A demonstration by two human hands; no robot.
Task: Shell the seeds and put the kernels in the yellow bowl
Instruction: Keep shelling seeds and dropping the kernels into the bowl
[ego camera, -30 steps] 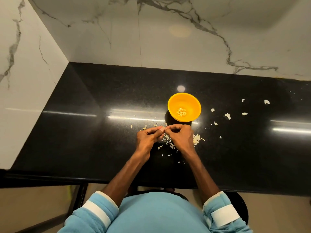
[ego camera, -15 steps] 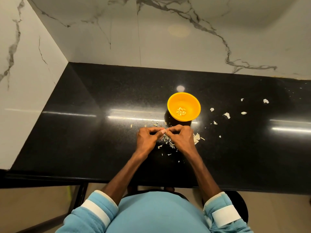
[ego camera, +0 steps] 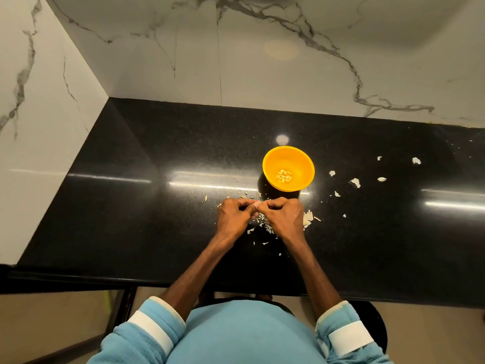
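A yellow bowl (ego camera: pixel 270 164) stands on the black counter with several pale kernels (ego camera: pixel 284 176) in its bottom. Just in front of it my left hand (ego camera: pixel 233 218) and my right hand (ego camera: pixel 284 216) meet fingertip to fingertip, fingers curled, pinching a small seed between them. The seed itself is almost wholly hidden by my fingers. Under and around my hands lies a heap of pale shell pieces (ego camera: pixel 308 219).
More shell scraps (ego camera: pixel 355 182) are scattered to the right of the bowl, and a few bits (ego camera: pixel 206 198) lie left of my hands. White marble walls close off the counter (ego camera: pixel 131 206) at the back and left. The counter's front edge runs below my forearms.
Both hands have stayed together in front of the bowl; only the fingertips have shifted a little against each other.
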